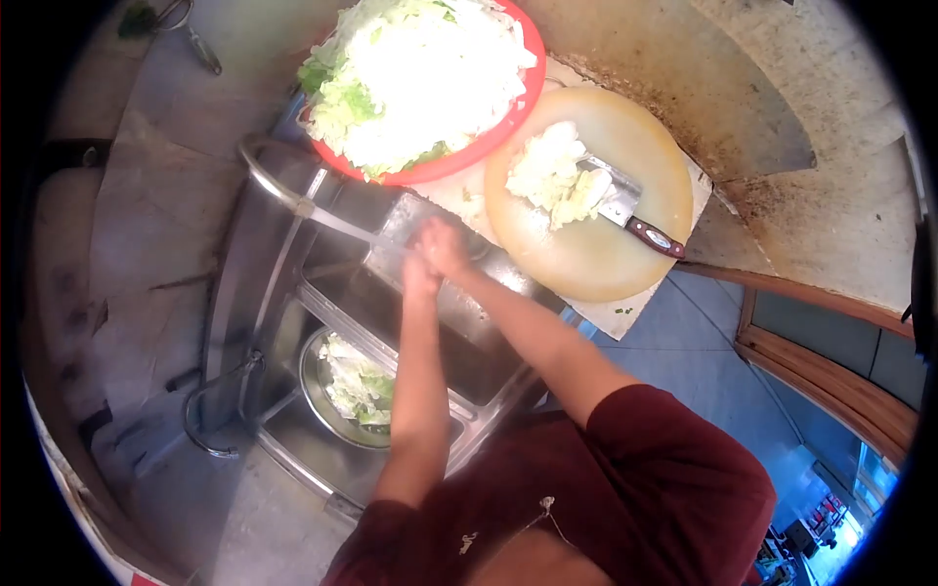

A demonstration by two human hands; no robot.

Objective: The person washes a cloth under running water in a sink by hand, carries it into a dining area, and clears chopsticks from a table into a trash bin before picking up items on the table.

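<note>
We see a pale oval label (661, 239) on the knife (645, 230), too small to read. Its steel blade lies among cut leaves (549, 176) on the smooth, round board (586, 278). Our left hand (421, 272) and right hand (446, 247) are pressed together over the steel sink (489, 308), beside the curved metal tap (278, 188); with the blur, we cannot tell whether they hold anything. Shredded leaves heap the red basin (469, 160) and lie in the bowl (318, 396).
</note>
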